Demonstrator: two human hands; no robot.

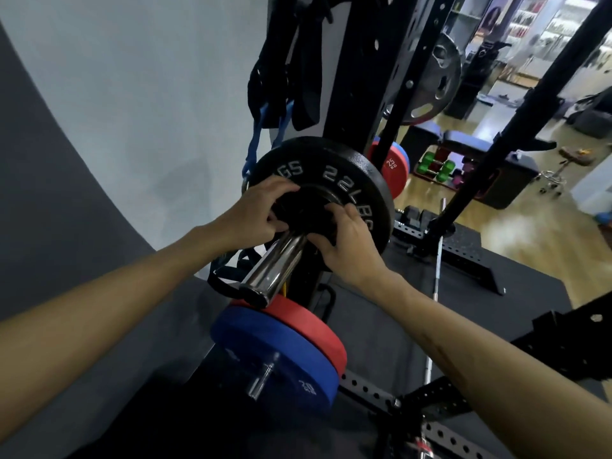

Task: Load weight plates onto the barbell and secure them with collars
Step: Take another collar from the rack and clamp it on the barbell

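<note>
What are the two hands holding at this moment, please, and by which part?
Both the left hand and the right hand grip a black collar by its opposite sides, on the barbell sleeve against the black plate.

Black plate (334, 180) with white lettering, chrome sleeve (278, 263), blue disc (265, 352) on red disc (314, 329), green dumbbells (437, 165).

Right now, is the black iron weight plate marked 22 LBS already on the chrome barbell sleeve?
Yes, the black iron weight plate sits on the chrome barbell sleeve, and both hands, left and right, are at its hub.
</note>
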